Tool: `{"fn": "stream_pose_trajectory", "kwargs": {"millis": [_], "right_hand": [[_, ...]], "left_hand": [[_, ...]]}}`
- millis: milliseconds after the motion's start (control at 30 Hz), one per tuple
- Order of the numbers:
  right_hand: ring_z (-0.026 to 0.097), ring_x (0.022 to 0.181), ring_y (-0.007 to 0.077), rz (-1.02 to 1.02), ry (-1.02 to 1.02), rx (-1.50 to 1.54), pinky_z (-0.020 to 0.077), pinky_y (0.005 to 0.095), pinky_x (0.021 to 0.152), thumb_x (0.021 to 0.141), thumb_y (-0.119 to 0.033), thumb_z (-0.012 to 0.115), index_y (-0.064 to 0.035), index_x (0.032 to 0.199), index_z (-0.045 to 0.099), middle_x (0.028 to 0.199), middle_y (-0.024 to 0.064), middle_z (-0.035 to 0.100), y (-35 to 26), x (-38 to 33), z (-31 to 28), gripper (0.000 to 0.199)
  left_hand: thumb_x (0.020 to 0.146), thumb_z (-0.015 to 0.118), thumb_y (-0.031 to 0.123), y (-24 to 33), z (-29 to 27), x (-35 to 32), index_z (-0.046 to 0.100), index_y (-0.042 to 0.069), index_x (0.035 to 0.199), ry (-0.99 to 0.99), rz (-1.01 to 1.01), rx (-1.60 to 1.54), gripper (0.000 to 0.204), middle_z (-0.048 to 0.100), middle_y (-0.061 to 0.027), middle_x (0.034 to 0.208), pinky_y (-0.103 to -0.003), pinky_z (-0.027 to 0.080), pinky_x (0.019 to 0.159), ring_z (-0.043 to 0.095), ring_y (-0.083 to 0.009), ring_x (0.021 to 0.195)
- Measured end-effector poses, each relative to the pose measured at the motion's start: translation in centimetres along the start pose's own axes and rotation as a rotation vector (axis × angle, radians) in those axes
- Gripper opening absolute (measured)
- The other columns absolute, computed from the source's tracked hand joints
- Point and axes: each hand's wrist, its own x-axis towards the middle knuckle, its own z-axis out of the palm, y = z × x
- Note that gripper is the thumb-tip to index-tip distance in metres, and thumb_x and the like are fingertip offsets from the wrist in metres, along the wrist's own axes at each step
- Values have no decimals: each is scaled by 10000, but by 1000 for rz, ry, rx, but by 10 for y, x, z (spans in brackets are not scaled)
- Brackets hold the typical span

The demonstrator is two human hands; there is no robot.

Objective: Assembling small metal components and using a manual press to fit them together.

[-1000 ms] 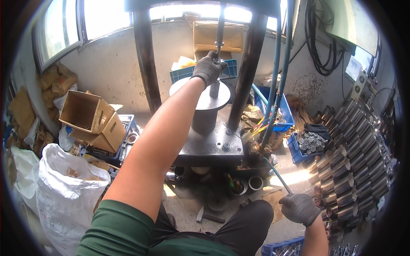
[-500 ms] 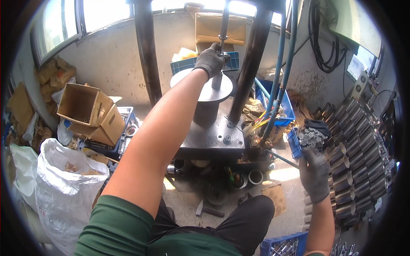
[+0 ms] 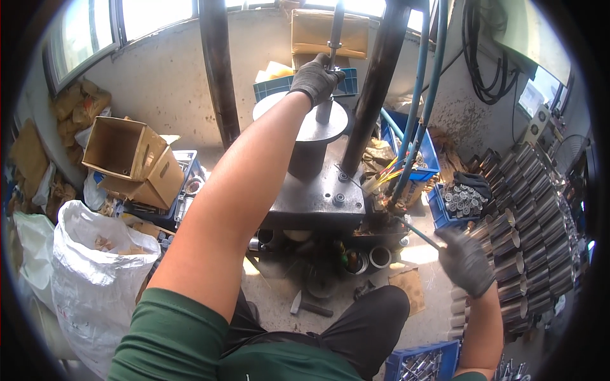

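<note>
My left hand [image 3: 314,82], in a dark grey glove, reaches up to the press and is closed around an upright metal part under the press's vertical rod [image 3: 337,28]. The glove hides most of that part. Below it, a grey metal cylinder [image 3: 323,113] stands on the round steel plate [image 3: 270,113]. My right hand [image 3: 467,261], gloved too, is low on the right, its fingers wrapped round the end of a thin blue-green lever [image 3: 419,233] that slants down from beside the press base [image 3: 305,213].
Stacked metal tubes [image 3: 534,228] rise at the right beside a blue bin of small round parts [image 3: 438,206]. A hammer [image 3: 311,306] lies on the floor. Cardboard boxes [image 3: 121,149] and a white sack [image 3: 95,286] stand left. Dark press columns [image 3: 219,70] flank my left hand.
My right hand has shifted slightly left and turned at the lever, uncovering more of the bin of round parts. The left hand has risen a little, still closed at the press.
</note>
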Motion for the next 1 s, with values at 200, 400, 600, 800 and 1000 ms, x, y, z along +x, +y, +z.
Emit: {"fn": "stream_pose_trajectory", "kwargs": {"millis": [200, 400, 600, 800, 1000], "right_hand": [[719, 841, 423, 35, -528, -140, 575, 519, 801, 895, -236, 623, -59, 1013, 743, 871, 219, 732, -8, -60, 33, 243], [721, 843, 422, 61, -265, -16, 578, 512, 798, 898, -210, 633, -60, 1067, 741, 910, 237, 732, -14, -40, 14, 250], [721, 823, 423, 51, -245, -64, 574, 524, 781, 896, -201, 633, -64, 1083, 729, 891, 240, 725, -15, -46, 16, 251], [728, 859, 419, 79, -377, -68, 575, 526, 817, 930, -246, 610, -74, 1103, 737, 883, 226, 735, -9, -51, 21, 275], [726, 856, 420, 78, -170, 29, 576, 518, 802, 931, -202, 623, -72, 1112, 732, 971, 241, 735, -10, -47, 17, 248]], "left_hand": [[938, 755, 403, 3, -1, 0, 628, 78, 1313, -33, -44, -6, 512, 751, -210, 1164, -445, 529, 1012, 716, -364, 1134], [938, 758, 396, 3, 0, 0, 626, 79, 1312, -36, -49, -29, 508, 750, -216, 1161, -444, 531, 1010, 718, -363, 1131], [936, 756, 397, 2, -1, -1, 624, 75, 1299, -37, -44, -37, 503, 747, -218, 1165, -443, 531, 1005, 716, -366, 1128], [932, 767, 426, -1, 1, -1, 621, 81, 1255, -16, -17, -12, 495, 757, -211, 1088, -428, 571, 937, 742, -341, 1059], [936, 763, 438, -3, 2, 1, 622, 83, 1242, -9, -4, -14, 489, 758, -203, 1076, -426, 570, 939, 743, -341, 1044]]}}
